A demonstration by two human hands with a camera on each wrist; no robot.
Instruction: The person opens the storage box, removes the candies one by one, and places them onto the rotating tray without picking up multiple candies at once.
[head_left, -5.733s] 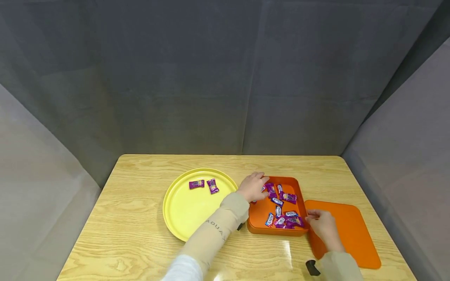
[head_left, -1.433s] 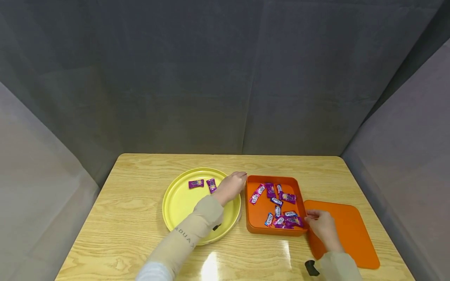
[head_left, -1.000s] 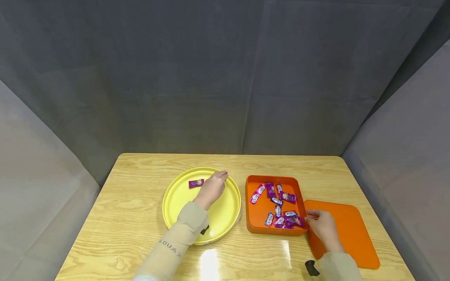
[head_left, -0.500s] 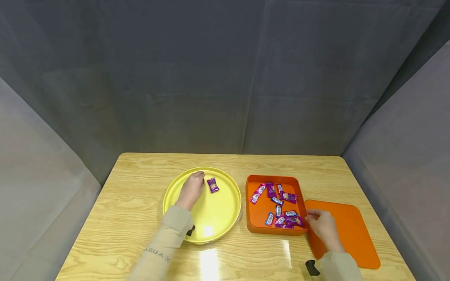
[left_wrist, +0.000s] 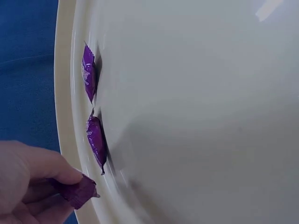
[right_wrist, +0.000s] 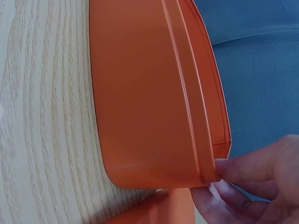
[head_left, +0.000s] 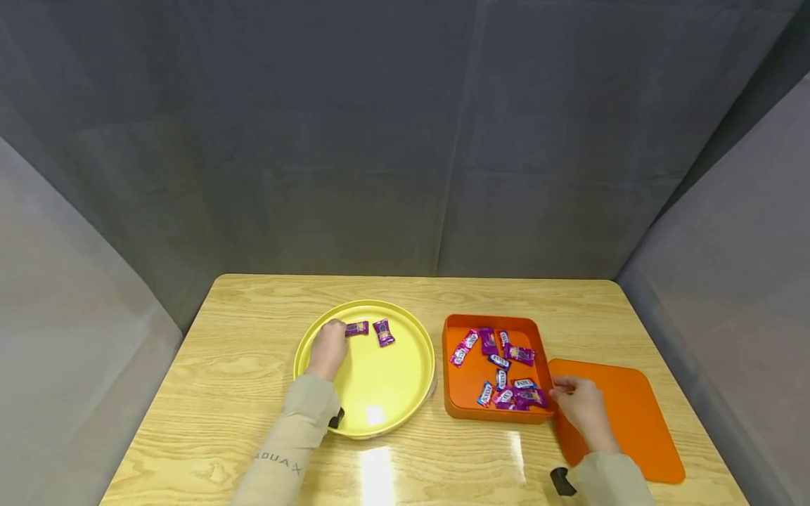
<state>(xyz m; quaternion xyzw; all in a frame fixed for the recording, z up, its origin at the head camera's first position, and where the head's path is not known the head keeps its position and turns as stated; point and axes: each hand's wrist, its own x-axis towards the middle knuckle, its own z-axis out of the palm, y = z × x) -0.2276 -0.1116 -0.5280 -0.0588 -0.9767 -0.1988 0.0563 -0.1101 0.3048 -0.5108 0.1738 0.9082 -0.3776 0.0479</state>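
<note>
In the left wrist view my left hand (head_left: 329, 351) pinches a purple-wrapped candy (left_wrist: 80, 191) between thumb and fingers, above the rim of a round yellow tray (head_left: 380, 393). Two other purple candies (head_left: 383, 332) lie on the tray near its far edge, to the right of that hand. With thumb and fingertips, my right hand (head_left: 579, 407) grips the rim at the near right corner of a square orange box (head_left: 496, 416). Inside the box are several wrapped candies, purple ones (head_left: 519, 353) and smaller pink or blue ones (head_left: 501, 380).
A flat orange lid (head_left: 639, 429) lies on the wooden table (head_left: 209, 393) to the right of the box, partly under my right forearm. Dark cloth (head_left: 329, 140) hangs behind the table, with paler panels at both sides.
From over the orange box, my left hand has moved left across the yellow tray to its left side, passing the two candies lying there. My right hand has stayed on the box corner.
</note>
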